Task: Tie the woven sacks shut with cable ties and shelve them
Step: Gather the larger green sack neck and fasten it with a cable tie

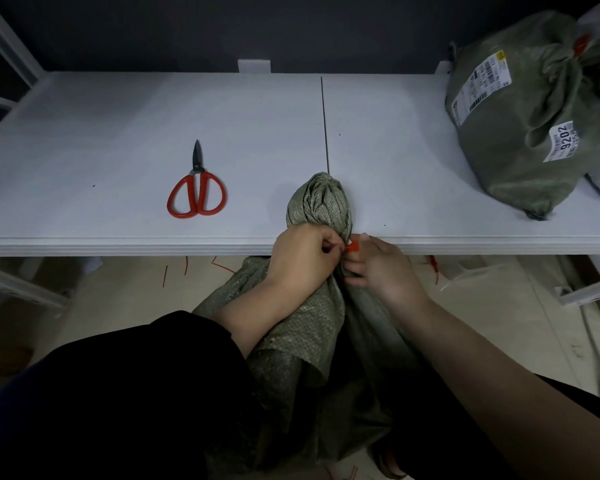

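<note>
A person's left hand grips the gathered neck of a green woven sack at the near edge of a white shelf, while the right hand pinches what appears to be an orange cable tie. Red-handled scissors lie left; a tied sack sits far right.

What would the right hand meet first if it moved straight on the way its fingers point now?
The right hand points left and up toward the gathered neck of the woven sack. It would meet the orange cable tie at its fingertips first, then the left hand; exact depth is unclear.
</note>
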